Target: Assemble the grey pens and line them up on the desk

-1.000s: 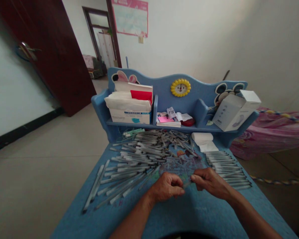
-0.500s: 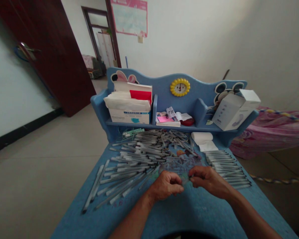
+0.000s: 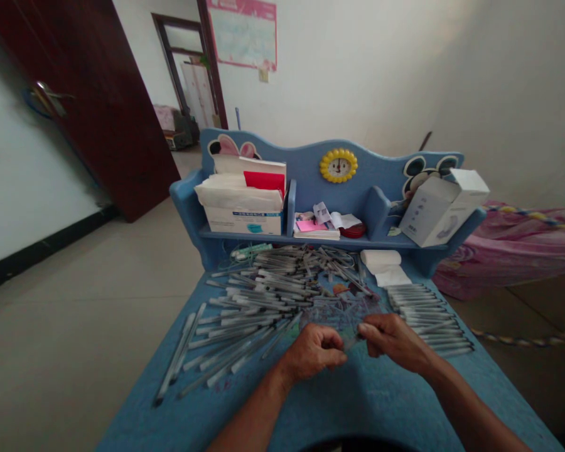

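Observation:
Low over the front of the blue desk, my left hand is closed, its thumb and fingers pinching a short clear plastic piece. My right hand pinches a small dark piece at the right end of the clear one. Both are too small and blurred to name, and I cannot tell whether they are joined. Just behind the hands lies a scatter of small clear plastic pieces. Pen-like translucent tubes with dark ends are heaped to the left. More such tubes lie in a row to the right.
A white roll rests at the desk's back right. On the blue shelf are a carton with papers, a stack of paper and a white box. A yellow clock is on its back panel.
The fingers of my right hand have shifted slightly, with the thumb now pressed up against the dark piece. My left hand has stayed nearly still. The view has shifted a little.

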Available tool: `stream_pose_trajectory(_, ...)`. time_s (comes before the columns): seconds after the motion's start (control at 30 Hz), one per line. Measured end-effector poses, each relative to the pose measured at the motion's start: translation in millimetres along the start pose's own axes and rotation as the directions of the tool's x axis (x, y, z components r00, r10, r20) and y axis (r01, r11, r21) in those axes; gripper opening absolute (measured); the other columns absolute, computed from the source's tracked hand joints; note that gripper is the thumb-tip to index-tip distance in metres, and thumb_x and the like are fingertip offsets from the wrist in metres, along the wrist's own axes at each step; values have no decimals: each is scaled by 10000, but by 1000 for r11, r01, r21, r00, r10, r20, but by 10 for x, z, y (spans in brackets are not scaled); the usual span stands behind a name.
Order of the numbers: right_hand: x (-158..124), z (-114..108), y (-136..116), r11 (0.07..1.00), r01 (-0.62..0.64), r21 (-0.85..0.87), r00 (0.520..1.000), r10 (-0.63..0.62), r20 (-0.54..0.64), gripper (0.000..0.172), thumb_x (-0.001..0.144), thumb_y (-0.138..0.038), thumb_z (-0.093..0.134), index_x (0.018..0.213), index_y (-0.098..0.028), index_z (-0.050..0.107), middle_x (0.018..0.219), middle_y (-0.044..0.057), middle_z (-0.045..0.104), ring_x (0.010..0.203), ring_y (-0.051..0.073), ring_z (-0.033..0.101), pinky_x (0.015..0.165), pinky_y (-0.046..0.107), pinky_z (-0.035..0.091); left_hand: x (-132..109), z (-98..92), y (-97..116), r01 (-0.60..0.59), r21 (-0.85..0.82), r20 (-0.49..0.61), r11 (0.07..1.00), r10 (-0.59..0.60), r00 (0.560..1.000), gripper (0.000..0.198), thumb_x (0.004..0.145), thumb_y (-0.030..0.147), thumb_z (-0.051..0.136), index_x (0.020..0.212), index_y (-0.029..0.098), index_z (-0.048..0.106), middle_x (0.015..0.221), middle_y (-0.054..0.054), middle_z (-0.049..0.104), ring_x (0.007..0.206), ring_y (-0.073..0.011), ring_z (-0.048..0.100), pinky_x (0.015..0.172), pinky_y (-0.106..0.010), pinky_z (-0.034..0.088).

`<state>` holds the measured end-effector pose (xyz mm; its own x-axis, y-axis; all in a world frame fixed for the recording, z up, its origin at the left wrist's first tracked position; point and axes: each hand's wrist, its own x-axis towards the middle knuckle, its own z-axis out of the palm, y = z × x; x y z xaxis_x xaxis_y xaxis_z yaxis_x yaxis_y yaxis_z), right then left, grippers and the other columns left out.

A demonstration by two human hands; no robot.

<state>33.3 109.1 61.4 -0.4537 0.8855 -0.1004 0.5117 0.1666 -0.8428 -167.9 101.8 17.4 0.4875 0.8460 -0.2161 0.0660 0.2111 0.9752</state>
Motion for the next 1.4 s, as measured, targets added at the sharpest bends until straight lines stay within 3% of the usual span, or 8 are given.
stream_pose_trajectory(0.17,-7,11,-1,997,-22,74,999,20,32,145,786,-301,536,773,-166,586,542,-27,550,517,109,501,495,215,372,-7,7,10,-15,-6,-11,1000,15,1000,147,555,248,669,624,148,587,507,58,512,467,-78,437,456,-194,324)
stream_pose_trajectory(0.3,-3,32,-14,999,-29,14,999,28,20,284,812,-335,501,583,-170,527,507,-18,533,480,96,473,473,214,350,-2,18,-23,-54,45,-22,998,55,998,117,589,243,646,637,152,589,517,59,496,470,-80,420,456,-196,316)
stream_pose_trajectory(0.4,13,46,-13,998,-55,12,998,55,3,349,821,-371,481,530,-178,482,465,-22,512,431,86,444,433,208,318,3,44,-41,-165,235,-64,958,185,981,52,631,199,616,629,156,587,537,53,481,509,-88,429,486,-199,324)
stream_pose_trajectory(0.6,59,141,-9,983,-157,99,986,162,-46,397,815,-390,441,470,-195,427,360,-27,488,327,83,423,372,199,312,3,91,-53,-369,744,-40,557,588,808,84,704,106,563,646,165,550,621,10,536,620,-126,506,577,-227,359)
stream_pose_trajectory(0.7,106,224,4,953,-249,173,959,267,-93,409,810,-396,429,450,-206,392,295,-44,446,258,77,377,315,188,272,5,86,-77,-356,866,16,351,692,721,96,752,104,532,684,172,534,642,-7,545,631,-143,513,577,-241,367)
stream_pose_trajectory(0.83,188,316,3,900,-347,264,913,389,-125,383,796,-367,430,449,-208,393,253,-49,432,210,74,344,264,175,243,0,78,-89,-279,936,30,213,744,667,116,773,84,504,704,177,509,658,-20,539,639,-162,503,585,-264,380)
stream_pose_trajectory(1.2,312,389,8,845,-376,380,890,444,-105,373,768,-408,448,461,-200,407,237,-33,439,184,74,344,224,157,227,9,69,-78,-152,976,-29,155,786,617,172,809,62,445,695,185,484,669,-30,528,652,-181,486,616,-295,399)
stream_pose_trajectory(1.4,316,383,-28,865,-324,384,911,395,-122,386,784,-433,454,481,-199,406,246,-43,432,203,73,350,249,157,233,14,42,-76,-134,960,-96,247,737,670,115,787,101,504,709,185,497,717,-39,560,705,-186,527,635,-289,420)
